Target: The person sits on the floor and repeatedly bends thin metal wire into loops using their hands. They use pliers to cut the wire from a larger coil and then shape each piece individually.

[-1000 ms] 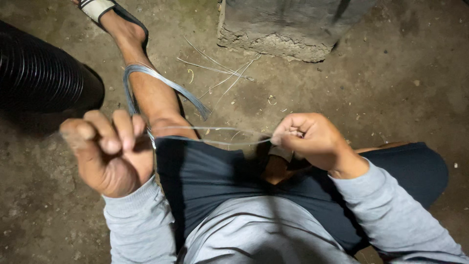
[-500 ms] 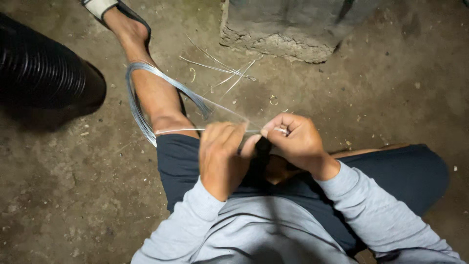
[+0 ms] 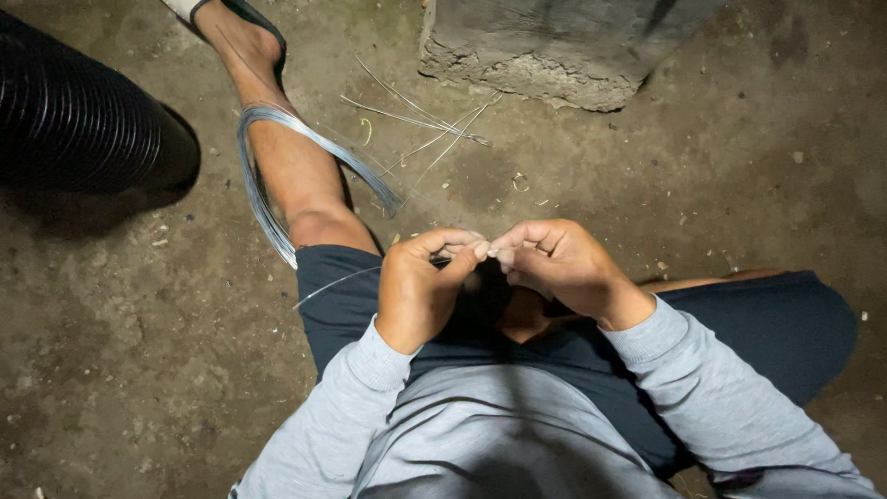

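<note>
I sit on a dirt floor with my left leg stretched out. My left hand [image 3: 420,282] and my right hand [image 3: 554,263] meet above my lap, fingertips touching, both pinching a thin grey wire [image 3: 337,280] whose free end trails left over my dark shorts. A coil of the same grey wire [image 3: 263,199] is looped around my left shin. Cut wire pieces [image 3: 420,120] lie on the ground beyond the knee.
A black corrugated pipe [image 3: 78,115] lies at the upper left. A rough concrete block [image 3: 545,46] stands at the top centre. My left foot wears a sandal [image 3: 189,7] at the top edge. Bare dirt floor surrounds me.
My left hand swung in from far left to meet my right hand. The stretched wire between them is now bunched at the fingertips.
</note>
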